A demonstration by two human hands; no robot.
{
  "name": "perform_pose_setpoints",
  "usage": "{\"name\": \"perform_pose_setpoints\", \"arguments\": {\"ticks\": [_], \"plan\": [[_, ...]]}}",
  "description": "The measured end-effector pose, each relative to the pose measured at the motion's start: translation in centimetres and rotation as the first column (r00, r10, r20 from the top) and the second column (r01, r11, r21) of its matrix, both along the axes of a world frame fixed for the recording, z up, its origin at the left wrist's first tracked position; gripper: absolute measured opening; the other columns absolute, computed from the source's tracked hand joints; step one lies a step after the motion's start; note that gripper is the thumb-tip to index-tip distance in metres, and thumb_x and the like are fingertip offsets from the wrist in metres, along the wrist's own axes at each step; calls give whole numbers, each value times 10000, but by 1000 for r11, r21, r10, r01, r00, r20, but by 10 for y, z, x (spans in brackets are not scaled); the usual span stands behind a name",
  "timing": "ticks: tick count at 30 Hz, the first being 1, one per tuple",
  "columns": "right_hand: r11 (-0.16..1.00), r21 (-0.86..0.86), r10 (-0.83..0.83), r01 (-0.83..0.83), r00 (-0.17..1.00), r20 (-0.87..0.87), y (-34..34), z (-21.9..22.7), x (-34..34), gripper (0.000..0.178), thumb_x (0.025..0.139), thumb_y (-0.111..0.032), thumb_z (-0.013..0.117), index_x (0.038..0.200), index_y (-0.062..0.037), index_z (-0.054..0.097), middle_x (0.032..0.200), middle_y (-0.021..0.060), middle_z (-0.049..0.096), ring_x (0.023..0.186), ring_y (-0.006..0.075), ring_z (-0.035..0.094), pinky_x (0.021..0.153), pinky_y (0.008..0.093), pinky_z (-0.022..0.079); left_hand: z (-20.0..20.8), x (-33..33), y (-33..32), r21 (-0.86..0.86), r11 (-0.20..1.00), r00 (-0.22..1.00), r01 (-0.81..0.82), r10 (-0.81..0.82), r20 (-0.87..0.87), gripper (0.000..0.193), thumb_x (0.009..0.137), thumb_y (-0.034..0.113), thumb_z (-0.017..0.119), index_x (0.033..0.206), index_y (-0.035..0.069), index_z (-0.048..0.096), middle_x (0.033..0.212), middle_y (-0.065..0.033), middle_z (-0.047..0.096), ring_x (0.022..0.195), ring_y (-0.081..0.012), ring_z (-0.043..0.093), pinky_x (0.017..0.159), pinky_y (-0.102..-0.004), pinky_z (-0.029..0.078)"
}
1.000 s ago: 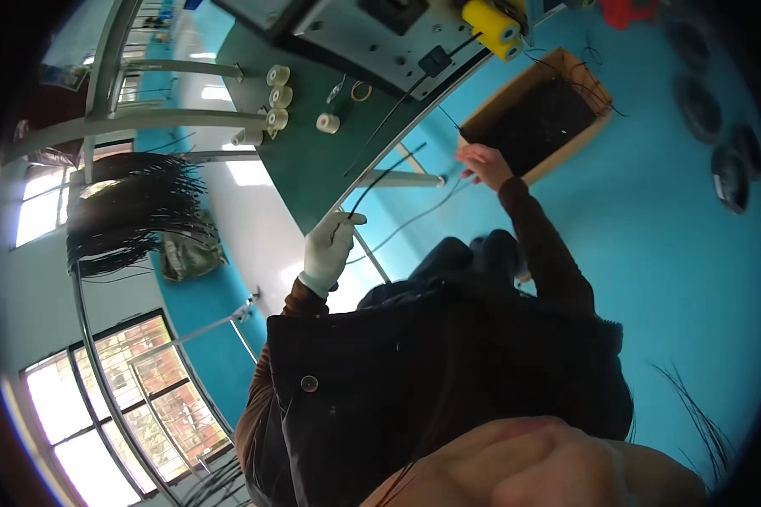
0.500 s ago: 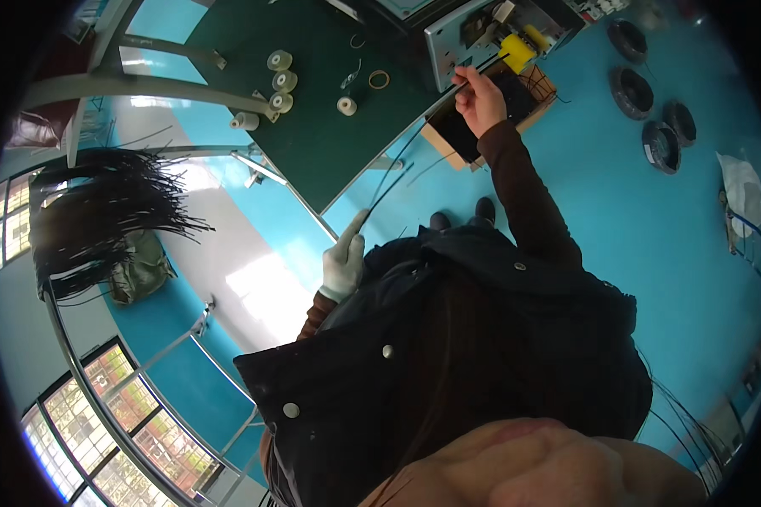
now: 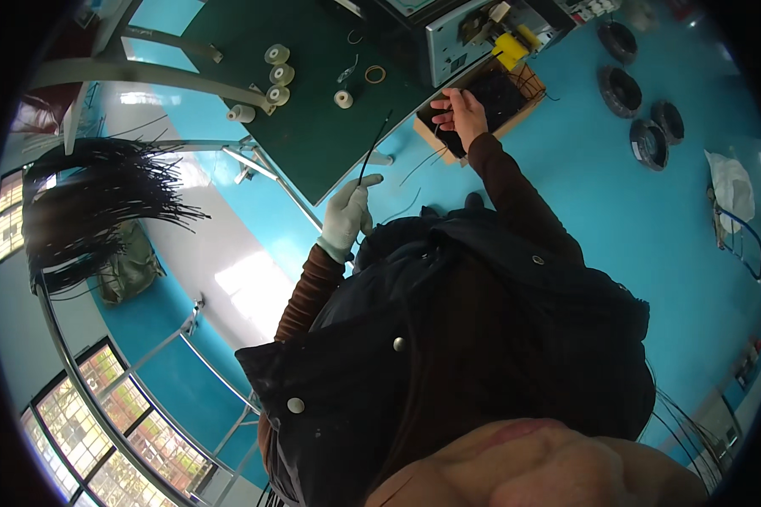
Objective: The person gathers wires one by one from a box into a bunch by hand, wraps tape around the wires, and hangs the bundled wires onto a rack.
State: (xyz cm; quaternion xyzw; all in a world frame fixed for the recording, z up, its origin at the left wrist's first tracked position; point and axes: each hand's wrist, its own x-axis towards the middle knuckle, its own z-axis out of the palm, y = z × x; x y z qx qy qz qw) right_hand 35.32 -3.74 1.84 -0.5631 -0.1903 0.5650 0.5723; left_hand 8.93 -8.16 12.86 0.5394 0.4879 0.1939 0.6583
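Note:
In a pale work glove, my left hand [image 3: 347, 213] is closed around a black cable [image 3: 374, 150]. The cable's free end points up past the edge of the green-topped table. A thin dark strand curves out to the right below this hand. My bare right hand [image 3: 463, 117] is over the near edge of a cardboard box [image 3: 425, 133] with black material inside; its fingers are apart and I see nothing held in them. Just beyond the hand stands a machine [image 3: 457, 51] with a grey panel and a yellow part [image 3: 509, 49].
On the green tabletop [image 3: 313, 152] are several pale spools [image 3: 281, 74] and a tan ring [image 3: 375, 74]. A thick bundle of black cables [image 3: 101, 194] hangs over a metal rail at the left. Black coils [image 3: 620, 91] and a white sack [image 3: 730, 186] lie on the blue floor at the right.
My right hand has drawn back from the machine toward me and its fingers have spread. My left hand has risen slightly, and its cable now points more steeply upward.

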Motion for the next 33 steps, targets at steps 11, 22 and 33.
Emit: {"name": "perform_pose_setpoints", "arguments": {"ticks": [11,22,33], "plan": [[973,-55,231,-226,967,106,-18,-9,16,292,918,-319,491,949,-57,617,867,-7,585,665,81,568,573,221,470,-17,64,25,-70,997,993,-8,16,117,403,960,264,368,1187,-35,512,662,-44,552,572,-111,569,541,-249,481],[815,-18,541,-579,749,382,-68,2,-39,312,914,-255,484,760,-8,598,589,51,559,504,154,552,518,292,452,-63,103,35,190,981,998,-35,25,53,323,942,180,429,1130,-49,556,922,-95,625,797,-169,583,761,-295,466],[638,130,622,-759,608,494,-83,2,-25,237,883,-225,548,805,-8,602,640,49,590,562,152,579,590,293,488,-71,85,-2,201,979,983,-41,3,184,304,973,217,377,943,-31,550,853,-92,599,792,-158,599,771,-285,493]]}}
